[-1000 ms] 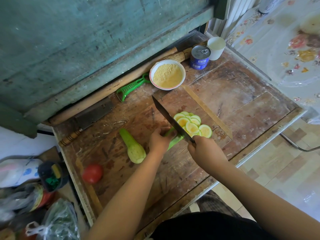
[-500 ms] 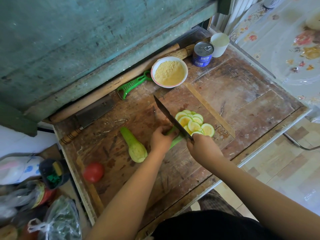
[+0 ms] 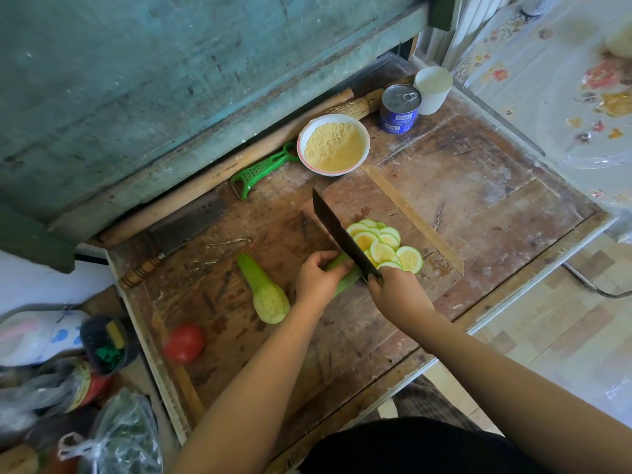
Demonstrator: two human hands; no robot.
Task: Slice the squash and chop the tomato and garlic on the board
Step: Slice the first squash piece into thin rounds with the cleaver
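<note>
The left hand [image 3: 316, 280] grips the uncut part of a green squash [image 3: 345, 277] lying on the wooden board [image 3: 345, 196], its fingers [image 3: 325, 258] curled over the top of the squash close to the cut end. The right hand [image 3: 398, 290] holds the handle of a dark-bladed kitchen knife [image 3: 342, 236], its fingers wrapped round the handle. The blade stands on edge across the squash, directly beside the left hand, with the tip pointing away from the person.

On the far side of the blade, a pile of round squash slices [image 3: 384, 246] lies on the board, overlapping one another and touching the blade.

A second squash [image 3: 265, 290], with one end cut, lies on the wooden tabletop [image 3: 478, 186] just left of the left hand. A red tomato [image 3: 184, 342] sits near the left edge of the tabletop, apart from the squash. No garlic can be identified.

At the back of the tabletop:
- a white bowl of yellow powder [image 3: 333, 143], just beyond the board;
- a green peeler [image 3: 261, 169], left of the bowl;
- a cleaver with a wooden handle [image 3: 174, 236], further left;
- a blue can [image 3: 399, 107] and a white cup [image 3: 432, 88], right of the bowl.
</note>
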